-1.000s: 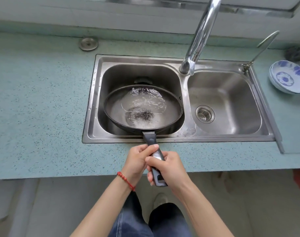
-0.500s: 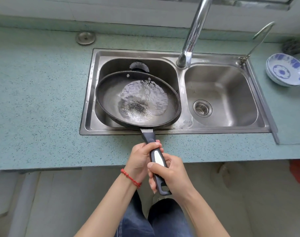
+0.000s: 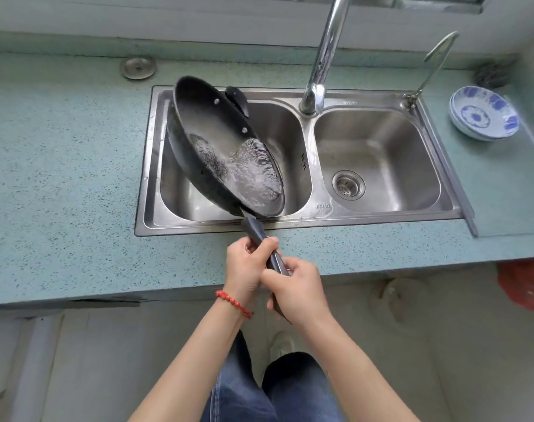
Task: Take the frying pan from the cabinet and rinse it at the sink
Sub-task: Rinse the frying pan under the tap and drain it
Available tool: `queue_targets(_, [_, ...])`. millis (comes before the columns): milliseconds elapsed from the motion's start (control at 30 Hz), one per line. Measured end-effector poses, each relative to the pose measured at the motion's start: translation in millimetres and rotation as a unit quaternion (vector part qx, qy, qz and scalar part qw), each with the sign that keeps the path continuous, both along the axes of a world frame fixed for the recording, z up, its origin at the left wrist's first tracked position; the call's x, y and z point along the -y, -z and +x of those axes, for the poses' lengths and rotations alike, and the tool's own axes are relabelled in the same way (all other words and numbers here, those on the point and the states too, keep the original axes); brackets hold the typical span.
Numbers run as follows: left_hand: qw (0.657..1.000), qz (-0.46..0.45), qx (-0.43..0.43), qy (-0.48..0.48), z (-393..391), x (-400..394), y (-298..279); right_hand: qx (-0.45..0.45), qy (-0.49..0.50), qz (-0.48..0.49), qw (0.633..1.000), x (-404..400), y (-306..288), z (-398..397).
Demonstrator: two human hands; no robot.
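A black frying pan (image 3: 211, 138) hangs over the left basin of the steel double sink (image 3: 320, 208), tilted steeply with its left rim raised. Water has pooled against its lower right edge. Both hands grip the pan's dark handle (image 3: 256, 231) above the counter's front edge. My left hand (image 3: 249, 268), with a red bracelet at the wrist, holds it nearer the pan. My right hand (image 3: 296, 287) holds the handle's end. The faucet (image 3: 323, 56) rises behind the divider between the basins; no water runs from it.
The right basin has a drain strainer (image 3: 347, 184). Stacked blue-and-white bowls (image 3: 483, 112) sit on the speckled green countertop (image 3: 61, 166) at the right. A small second tap (image 3: 433, 62) stands at the sink's back right corner. A round metal cap (image 3: 137, 67) lies behind the sink's left corner.
The pan went from lying flat in the left basin to being tipped up on its right side. The water slid toward the lower right rim. Both hands rolled the handle.
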State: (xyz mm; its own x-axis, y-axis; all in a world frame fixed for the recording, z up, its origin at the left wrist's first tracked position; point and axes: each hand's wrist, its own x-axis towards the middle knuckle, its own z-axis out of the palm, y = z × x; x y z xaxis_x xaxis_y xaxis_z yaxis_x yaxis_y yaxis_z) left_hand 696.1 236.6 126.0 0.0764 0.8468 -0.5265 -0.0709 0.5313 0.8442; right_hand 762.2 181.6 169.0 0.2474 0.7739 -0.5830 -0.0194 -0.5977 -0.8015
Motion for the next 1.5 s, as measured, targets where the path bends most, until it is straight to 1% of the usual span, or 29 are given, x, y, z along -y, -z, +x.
queue_targets(100, [1.0,-0.01,0.026,-0.003,-6,4,-1,-0.025,0.042,0.033,0.998,6,3,-10])
queue_targets(200, [0.997,-0.022,0.071,-0.013,-9,6,-1,-0.037,0.037,0.074,0.996,10,5,-11])
queue_targets(300, [0.986,-0.04,0.158,-0.032,-9,3,-5,-0.065,0.032,0.1,0.992,12,8,-10])
queue_targets(400, [0.959,-0.061,0.273,-0.037,-10,-4,-14,-0.09,0.022,0.122,0.988,11,7,-9])
queue_targets(467, [0.949,-0.051,0.309,-0.028,-12,-8,-17,-0.1,0.015,0.137,0.985,10,6,-6])
queue_targets(500, [0.949,-0.042,0.313,-0.021,-13,-9,-18,-0.099,0.011,0.144,0.985,10,4,-5])
queue_targets(633, [0.962,-0.002,0.275,0.005,-16,-12,-25,-0.114,0.002,0.162,0.98,7,-3,0])
queue_targets(867, [0.978,0.034,0.207,-0.003,-17,-13,-25,-0.14,0.009,0.165,0.976,7,3,0])
queue_targets(1067, [0.988,0.056,0.145,-0.003,-16,-9,-26,-0.151,-0.005,0.161,0.975,11,11,4])
queue_targets(1167, [0.991,0.076,0.106,0.003,-15,-9,-26,-0.127,-0.007,0.149,0.981,12,10,9])
queue_targets(1333, [0.993,0.099,0.061,0.003,-13,-9,-29,-0.045,-0.043,0.16,0.985,12,3,10])
queue_targets(1400, [0.993,0.102,0.055,0.0,-12,-7,-29,-0.043,-0.029,0.162,0.986,14,4,7])
queue_targets(1500, [0.993,0.105,0.046,-0.001,-13,-4,-28,-0.072,-0.007,0.173,0.982,16,9,2])
